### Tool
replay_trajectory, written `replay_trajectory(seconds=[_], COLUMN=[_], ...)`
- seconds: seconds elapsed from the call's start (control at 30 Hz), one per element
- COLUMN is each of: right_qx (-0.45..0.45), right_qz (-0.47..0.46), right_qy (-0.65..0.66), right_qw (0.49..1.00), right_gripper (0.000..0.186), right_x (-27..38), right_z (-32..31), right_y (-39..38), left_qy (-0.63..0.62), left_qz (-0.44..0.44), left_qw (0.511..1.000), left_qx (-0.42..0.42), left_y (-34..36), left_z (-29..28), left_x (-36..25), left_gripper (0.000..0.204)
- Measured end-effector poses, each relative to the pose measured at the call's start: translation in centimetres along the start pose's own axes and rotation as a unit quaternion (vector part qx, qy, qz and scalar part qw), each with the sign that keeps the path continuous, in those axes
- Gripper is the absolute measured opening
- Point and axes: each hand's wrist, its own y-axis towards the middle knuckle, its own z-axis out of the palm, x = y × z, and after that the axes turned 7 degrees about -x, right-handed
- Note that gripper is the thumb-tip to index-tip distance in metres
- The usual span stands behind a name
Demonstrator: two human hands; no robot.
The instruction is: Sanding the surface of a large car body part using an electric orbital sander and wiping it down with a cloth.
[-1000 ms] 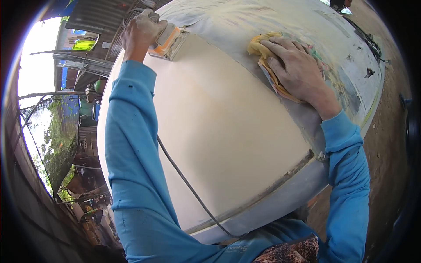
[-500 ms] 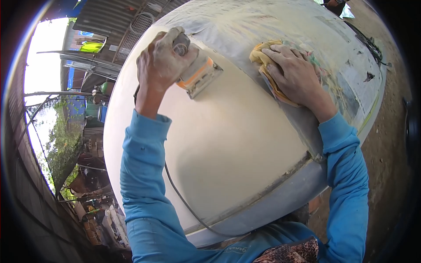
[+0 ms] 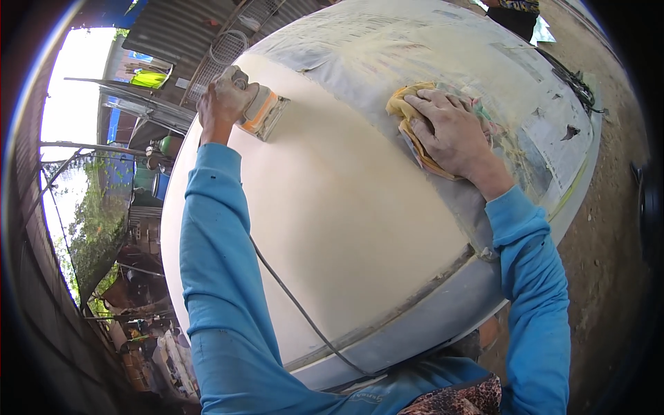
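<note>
My left hand point(image 3: 225, 99) grips an orange-and-grey sander point(image 3: 264, 111) on the pale cream painted panel point(image 3: 346, 200) of a curved vehicle body, near its upper left. A dark cord point(image 3: 290, 297) trails down the panel past my left forearm. Toward the right, my right hand point(image 3: 449, 135) presses on a folded, dusty yellow cloth point(image 3: 404, 100), fingers curled over it, at the boundary between the cream paint and the masking sheet point(image 3: 373, 41). The sheet is streaked with paint dust and has small tears. The sander's pad underside is hidden.
A grey lower edge strip point(image 3: 387, 342) borders the panel. Dark coiled hose point(image 3: 581, 90) lies along the sheet's right edge. Part of another person point(image 3: 508, 17) shows at top right beside dirt ground point(image 3: 602, 207). Corrugated metal point(image 3: 162, 41), wire racks, barrels point(image 3: 159, 183) and dark netting are at left.
My left hand swung down and right with the sander half a second ago, then back up and left. My right hand and cloth shifted slightly left in the picture.
</note>
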Motion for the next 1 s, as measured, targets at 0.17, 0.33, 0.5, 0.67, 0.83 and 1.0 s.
replay_trajectory(seconds=[0.17,0.33,0.5,0.67,0.83,1.0], right_qx=[0.002,-0.004,0.250,0.271,0.278,0.283], right_qz=[0.003,-0.131,-0.197,-0.209,-0.149,-0.109], right_qy=[0.001,0.007,0.040,-0.048,-0.055,-0.086], right_qw=[1.000,0.991,0.947,0.938,0.947,0.949], right_gripper=[0.049,0.061,0.083,0.090,0.092,0.095], right_x=[0.2,4.5,10.3,12.4,13.9,13.8], right_z=[-0.7,-2.0,1.3,8.3,14.9,16.1], right_y=[-0.1,-0.8,0.6,8.6,16.5,18.3], left_qy=[-0.060,-0.096,-0.095,-0.084,-0.070,-0.055], left_qz=[0.056,0.052,0.035,-0.023,-0.056,-0.088], left_qw=[0.995,0.993,0.993,0.995,0.995,0.993], left_qx=[-0.051,-0.044,-0.058,-0.055,-0.051,-0.054], left_y=[-6.0,-12.8,-18.8,-20.8,-20.9,-20.5], left_z=[-2.1,-6.0,-8.5,-9.2,-8.4,-6.7], left_x=[-0.7,-0.3,5.0,8.2,10.3,13.0], left_gripper=[0.057,0.051,0.050,0.048,0.048,0.047])
